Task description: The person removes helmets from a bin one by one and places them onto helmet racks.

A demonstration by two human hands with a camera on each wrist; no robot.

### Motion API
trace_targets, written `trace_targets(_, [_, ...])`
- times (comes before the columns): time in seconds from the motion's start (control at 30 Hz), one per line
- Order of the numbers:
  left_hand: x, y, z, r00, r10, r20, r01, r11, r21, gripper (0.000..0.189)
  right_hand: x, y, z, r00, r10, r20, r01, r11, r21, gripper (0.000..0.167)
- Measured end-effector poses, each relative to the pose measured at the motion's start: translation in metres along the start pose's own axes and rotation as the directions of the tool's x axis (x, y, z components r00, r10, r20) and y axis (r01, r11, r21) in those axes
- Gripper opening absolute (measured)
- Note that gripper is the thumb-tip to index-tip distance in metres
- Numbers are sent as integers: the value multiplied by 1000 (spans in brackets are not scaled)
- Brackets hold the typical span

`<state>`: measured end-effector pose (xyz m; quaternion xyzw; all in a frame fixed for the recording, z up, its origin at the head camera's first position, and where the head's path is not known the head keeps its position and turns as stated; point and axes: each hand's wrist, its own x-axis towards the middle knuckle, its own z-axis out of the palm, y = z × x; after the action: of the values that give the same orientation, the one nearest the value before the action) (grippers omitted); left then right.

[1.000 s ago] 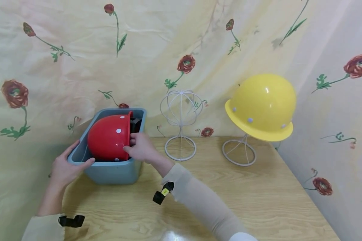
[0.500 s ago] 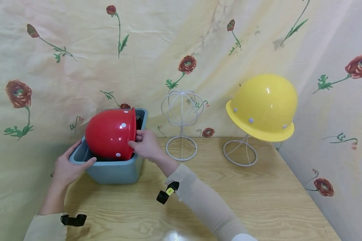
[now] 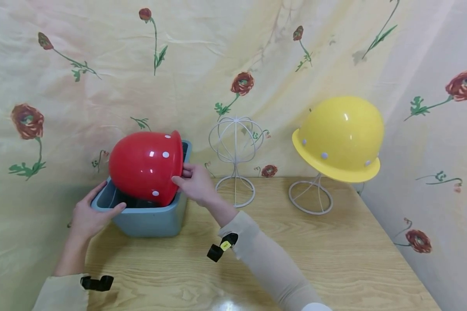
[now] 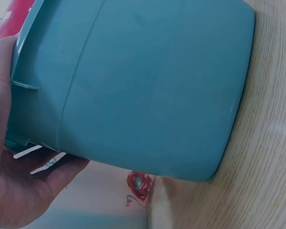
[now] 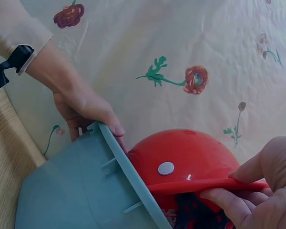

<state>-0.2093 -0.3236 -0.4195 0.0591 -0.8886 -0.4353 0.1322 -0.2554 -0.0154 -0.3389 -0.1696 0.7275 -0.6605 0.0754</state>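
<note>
A red hard hat [image 3: 140, 164] lies on its side, partly out of the blue-grey plastic bin [image 3: 148, 222], its brim facing right. My right hand [image 3: 196, 183] pinches that brim, thumb outside and fingers inside, as the right wrist view shows with the hard hat [image 5: 186, 157] over the bin's rim. At the bin's left front corner, my left hand [image 3: 89, 216] grips the rim, thumb along the top. In the left wrist view the bin's wall [image 4: 148, 86] fills most of the picture, with the left hand [image 4: 19, 191] at its edge. Dark lining shows inside the hat.
A bare white wire stand [image 3: 235, 162] stands right of the bin on the wooden table [image 3: 257, 263]. Further right, a yellow hard hat [image 3: 342, 138] sits tilted on another wire stand [image 3: 310, 198]. A flowered cloth [image 3: 187, 56] hangs behind the table.
My right hand has raised the red hard hat up and slightly right, so more of it stands above the bin's rim. The left hand has kept its grip on the bin.
</note>
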Motion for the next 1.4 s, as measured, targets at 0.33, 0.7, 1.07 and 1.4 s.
trace_targets(0.33, [2, -1, 1, 1000, -26, 2, 26, 999, 30, 95, -7, -13, -12, 998, -26, -50, 30, 997, 75, 46])
trace_targets(0.7, [-2, 0, 2, 998, -58, 2, 58, 998, 22, 97, -14, -26, -23, 993, -82, -87, 91, 990, 110, 48])
trace_targets(1.07, [-2, -1, 2, 998, -62, -2, 62, 998, 23, 96, -14, -29, -40, 989, -134, -60, 145, 961, 235, 43])
trace_targets(1.4, [-4, 1, 2, 999, -54, -4, 54, 998, 21, 97, -17, -33, -50, 968, -222, -120, 250, 903, 348, 43])
